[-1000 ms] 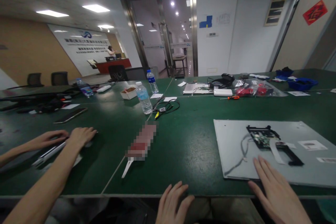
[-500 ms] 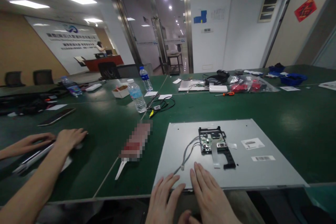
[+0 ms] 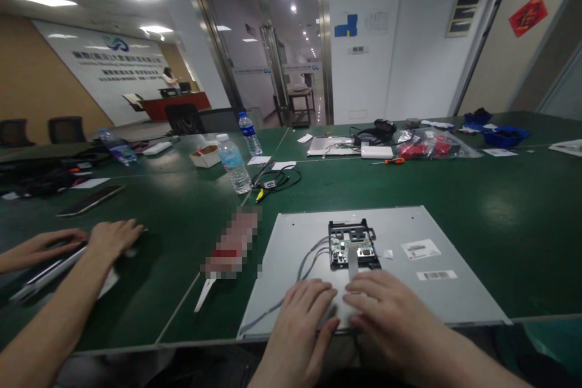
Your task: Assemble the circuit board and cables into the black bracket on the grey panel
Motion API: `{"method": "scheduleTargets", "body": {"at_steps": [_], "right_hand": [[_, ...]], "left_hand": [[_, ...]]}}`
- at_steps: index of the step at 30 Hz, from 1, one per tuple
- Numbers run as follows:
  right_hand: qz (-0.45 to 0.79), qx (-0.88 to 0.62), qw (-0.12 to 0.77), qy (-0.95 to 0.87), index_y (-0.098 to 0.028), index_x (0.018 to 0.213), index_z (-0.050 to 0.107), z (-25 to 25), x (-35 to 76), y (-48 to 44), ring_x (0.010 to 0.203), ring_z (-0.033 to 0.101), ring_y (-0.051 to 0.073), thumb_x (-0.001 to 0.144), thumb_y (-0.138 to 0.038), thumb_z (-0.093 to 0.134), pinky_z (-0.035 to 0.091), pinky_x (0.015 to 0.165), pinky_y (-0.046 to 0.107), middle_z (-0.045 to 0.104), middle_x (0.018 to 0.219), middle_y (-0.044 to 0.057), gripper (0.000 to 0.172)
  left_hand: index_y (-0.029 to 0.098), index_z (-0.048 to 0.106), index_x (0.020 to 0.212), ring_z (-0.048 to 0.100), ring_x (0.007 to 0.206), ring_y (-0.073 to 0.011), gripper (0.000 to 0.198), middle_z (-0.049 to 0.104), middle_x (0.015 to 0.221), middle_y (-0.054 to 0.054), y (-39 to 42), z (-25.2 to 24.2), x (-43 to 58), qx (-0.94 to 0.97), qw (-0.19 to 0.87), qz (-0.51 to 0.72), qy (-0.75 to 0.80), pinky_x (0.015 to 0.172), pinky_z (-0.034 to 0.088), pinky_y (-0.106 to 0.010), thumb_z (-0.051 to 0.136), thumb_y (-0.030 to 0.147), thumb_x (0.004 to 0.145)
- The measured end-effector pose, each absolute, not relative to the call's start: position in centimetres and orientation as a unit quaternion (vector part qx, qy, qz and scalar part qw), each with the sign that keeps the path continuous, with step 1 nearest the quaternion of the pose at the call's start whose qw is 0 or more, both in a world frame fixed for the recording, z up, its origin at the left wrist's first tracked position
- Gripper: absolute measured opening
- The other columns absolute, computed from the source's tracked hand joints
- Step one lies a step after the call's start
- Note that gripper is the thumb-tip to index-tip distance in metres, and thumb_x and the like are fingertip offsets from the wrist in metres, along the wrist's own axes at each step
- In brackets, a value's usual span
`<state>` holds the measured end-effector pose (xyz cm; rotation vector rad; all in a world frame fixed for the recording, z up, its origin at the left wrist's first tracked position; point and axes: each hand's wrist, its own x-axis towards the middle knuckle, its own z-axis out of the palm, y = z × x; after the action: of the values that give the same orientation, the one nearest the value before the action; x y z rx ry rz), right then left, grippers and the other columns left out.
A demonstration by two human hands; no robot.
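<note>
A flat grey metal panel (image 3: 291,242) lies at the table's front edge. On it sits a black bracket with a green circuit board (image 3: 348,245), and a flat ribbon cable (image 3: 353,264) runs from the board towards me. Thin grey cables (image 3: 268,310) leave the board and trail across the panel to its left. My left hand (image 3: 305,318) rests on the panel's near part, fingers bent, thumb apart. My right hand (image 3: 391,306) lies over the panel below the board, fingertips at the ribbon cable's near end; whether they touch it I cannot tell.
A co-worker's hands (image 3: 107,242) are at the left over a slim silvery object. Between us lies a blurred-out reddish item (image 3: 234,242). Further back are a water bottle (image 3: 234,163), coiled black cable (image 3: 282,179), an orange-handled screwdriver (image 3: 393,161) and a plastic bag (image 3: 436,144).
The panel has shifted left in view, more than the background. My right hand has moved right and forward to the ribbon cable; my left hand has moved further onto the panel.
</note>
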<state>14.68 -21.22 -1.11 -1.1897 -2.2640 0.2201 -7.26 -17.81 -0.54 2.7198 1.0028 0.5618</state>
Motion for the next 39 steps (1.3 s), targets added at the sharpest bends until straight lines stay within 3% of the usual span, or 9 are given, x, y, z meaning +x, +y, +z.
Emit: {"method": "scheduleTargets", "body": {"at_steps": [4,10,17,25,30,35,39], "right_hand": [[0.047,-0.487,0.292,-0.821,-0.021,0.12,0.061,-1.2,20.3,-18.2,0.109,0.059,0.024,0.093,-0.018,0.048,0.051,0.094,0.044,0.065,0.116,0.01,0.03],[0.046,-0.558,0.28,-0.78,-0.022,0.145,0.035,-5.4,24.3,-16.6,0.129,0.048,0.025,0.097,-0.03,0.042,0.044,0.106,0.047,0.049,0.14,0.012,0.049],[0.028,-0.61,0.246,-0.752,-0.02,0.153,0.016,-8.9,24.0,-17.2,0.135,0.042,0.027,0.098,-0.035,0.038,0.041,0.109,0.048,0.039,0.148,0.015,0.06],[0.018,-0.603,0.234,-0.763,-0.018,0.151,0.024,-8.9,23.0,-16.5,0.133,0.043,0.029,0.098,-0.034,0.04,0.042,0.107,0.05,0.042,0.145,0.016,0.058],[0.021,-0.582,0.251,-0.773,-0.016,0.146,0.032,-5.8,22.7,-16.2,0.127,0.048,0.027,0.098,-0.022,0.036,0.046,0.101,0.047,0.046,0.14,0.017,0.049],[0.02,-0.408,0.211,-0.888,-0.022,0.125,0.056,-1.4,20.9,-14.5,0.112,0.055,0.023,0.095,-0.018,0.047,0.047,0.097,0.042,0.062,0.118,0.008,0.032],[0.009,-0.338,0.216,-0.916,-0.022,0.107,0.066,-0.4,19.9,-12.0,0.107,0.056,0.024,0.093,-0.021,0.055,0.045,0.093,0.042,0.064,0.116,0.008,0.018]], "left_hand": [[0.025,0.055,0.126,0.055,0.113,-0.0244,0.035,0.06,0.12,-0.006,-17.9,0.2,-5.0,0.928,0.131,0.158,0.311,0.099,0.047,-0.042,0.055,0.021,0.091],[0.025,0.056,0.12,0.052,0.115,-0.0253,0.032,0.056,0.125,-0.007,-16.8,-0.3,-3.2,0.928,0.14,0.159,0.307,0.098,0.046,-0.043,0.059,0.019,0.089],[0.024,0.055,0.12,0.055,0.105,-0.0256,0.036,0.055,0.116,-0.008,-14.4,-1.9,-2.6,0.924,0.126,0.175,0.316,0.091,0.049,-0.042,0.062,0.018,0.085],[0.023,0.054,0.118,0.054,0.099,-0.0252,0.036,0.055,0.11,-0.007,-13.8,-2.5,-3.3,0.918,0.11,0.17,0.342,0.087,0.048,-0.04,0.066,0.024,0.083],[0.022,0.055,0.115,0.053,0.098,-0.0263,0.031,0.057,0.105,-0.006,-13.7,-2.6,-3.3,0.92,0.098,0.154,0.348,0.087,0.046,-0.043,0.063,0.027,0.086],[0.021,0.055,0.112,0.052,0.099,-0.0266,0.026,0.056,0.105,-0.007,-13.6,-2.7,-3.0,0.921,0.099,0.14,0.349,0.088,0.044,-0.043,0.06,0.028,0.088],[0.022,0.056,0.108,0.052,0.098,-0.0267,0.022,0.057,0.105,-0.007,-13.6,-2.7,-2.9,0.923,0.097,0.145,0.344,0.088,0.043,-0.044,0.061,0.029,0.088]]}}
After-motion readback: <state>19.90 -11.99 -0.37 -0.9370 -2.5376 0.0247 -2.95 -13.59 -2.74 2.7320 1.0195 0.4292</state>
